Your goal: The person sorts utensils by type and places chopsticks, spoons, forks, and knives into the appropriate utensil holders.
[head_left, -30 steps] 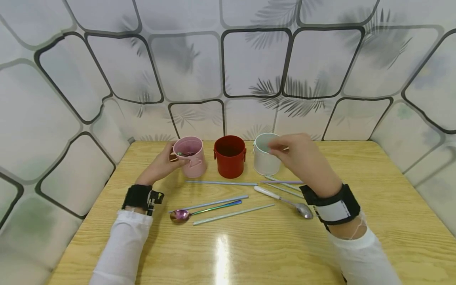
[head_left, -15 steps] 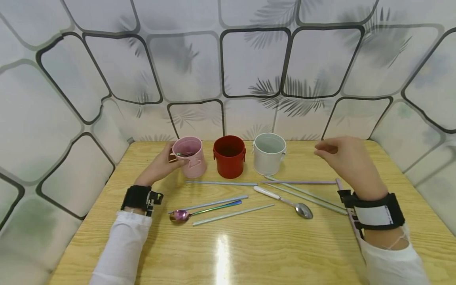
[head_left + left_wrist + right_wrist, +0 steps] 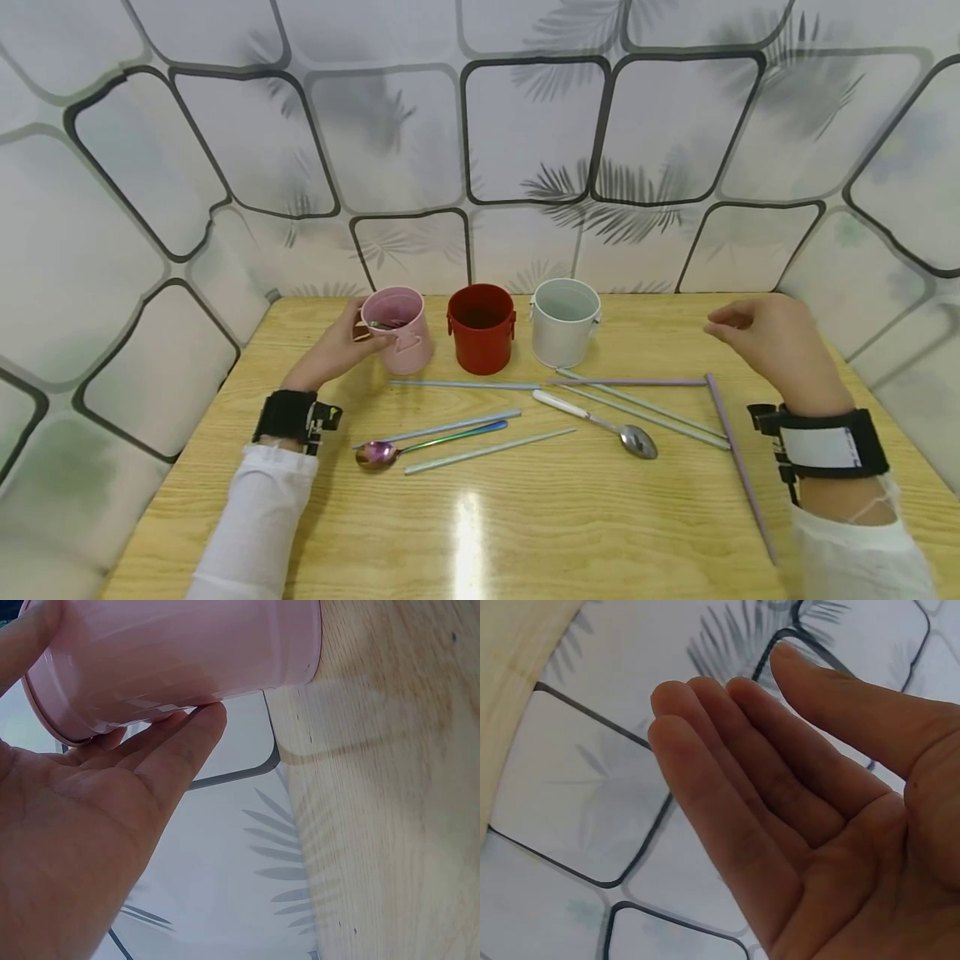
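On the left, a pink metal bucket [image 3: 407,358] stands upright, with small shiny multicoloured things inside it. My left hand [image 3: 337,348] holds this bucket from its left side, thumb across the front and fingers behind. In the left wrist view, the fingers [image 3: 180,754] lie along the bucket's wall [image 3: 187,652]. My right hand [image 3: 776,346] is raised over the right side of the table with nothing in it. Seen from the right wrist, its fingers [image 3: 727,817] are loosely bent, with the thumb apart from them.
A red bucket [image 3: 482,346] and a white bucket [image 3: 564,343] stand in line right of the pink one. In front lie a rainbow-coloured spoon [image 3: 378,454], a white-handled spoon [image 3: 637,442] and several thin sticks, including a purple one [image 3: 738,458]. A patterned backdrop [image 3: 525,133] rises behind the table.
My right hand has moved from above the white bucket out to the right, uncovering that bucket and the purple and green sticks. The left hand keeps its hold on the pink bucket.
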Demonstrator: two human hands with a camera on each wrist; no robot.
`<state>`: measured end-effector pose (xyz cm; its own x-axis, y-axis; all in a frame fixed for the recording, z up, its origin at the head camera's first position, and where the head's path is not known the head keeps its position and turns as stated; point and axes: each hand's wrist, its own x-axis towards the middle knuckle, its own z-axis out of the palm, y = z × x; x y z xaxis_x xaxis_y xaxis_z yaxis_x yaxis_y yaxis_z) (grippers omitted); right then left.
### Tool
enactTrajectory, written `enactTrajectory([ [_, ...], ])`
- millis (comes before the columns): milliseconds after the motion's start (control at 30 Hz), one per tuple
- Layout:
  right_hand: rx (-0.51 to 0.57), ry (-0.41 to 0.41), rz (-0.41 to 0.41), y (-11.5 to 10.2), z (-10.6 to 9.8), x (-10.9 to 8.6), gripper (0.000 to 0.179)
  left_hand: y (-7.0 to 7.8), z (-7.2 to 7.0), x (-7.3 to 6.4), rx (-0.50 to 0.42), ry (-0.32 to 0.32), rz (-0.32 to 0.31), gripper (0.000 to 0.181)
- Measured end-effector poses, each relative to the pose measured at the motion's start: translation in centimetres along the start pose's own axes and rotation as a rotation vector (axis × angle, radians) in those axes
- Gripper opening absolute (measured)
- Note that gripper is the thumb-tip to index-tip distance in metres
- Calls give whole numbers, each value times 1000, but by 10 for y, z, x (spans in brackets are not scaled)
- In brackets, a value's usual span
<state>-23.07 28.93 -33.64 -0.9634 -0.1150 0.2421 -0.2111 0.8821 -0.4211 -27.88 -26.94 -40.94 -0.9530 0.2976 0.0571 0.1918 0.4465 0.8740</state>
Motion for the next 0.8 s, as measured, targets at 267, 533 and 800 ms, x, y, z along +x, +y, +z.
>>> enactTrajectory([
  [267,4,-102,82,19,10,-2,33,-2,-1,4,24,4,-6,74],
  [533,11,-134,116,28,13,-2,38,18,-23,-12,98,-18,-31,88],
  [800,20,-160,147,30,11,-3,42,85,-32,-49,171,396,165,53],
])
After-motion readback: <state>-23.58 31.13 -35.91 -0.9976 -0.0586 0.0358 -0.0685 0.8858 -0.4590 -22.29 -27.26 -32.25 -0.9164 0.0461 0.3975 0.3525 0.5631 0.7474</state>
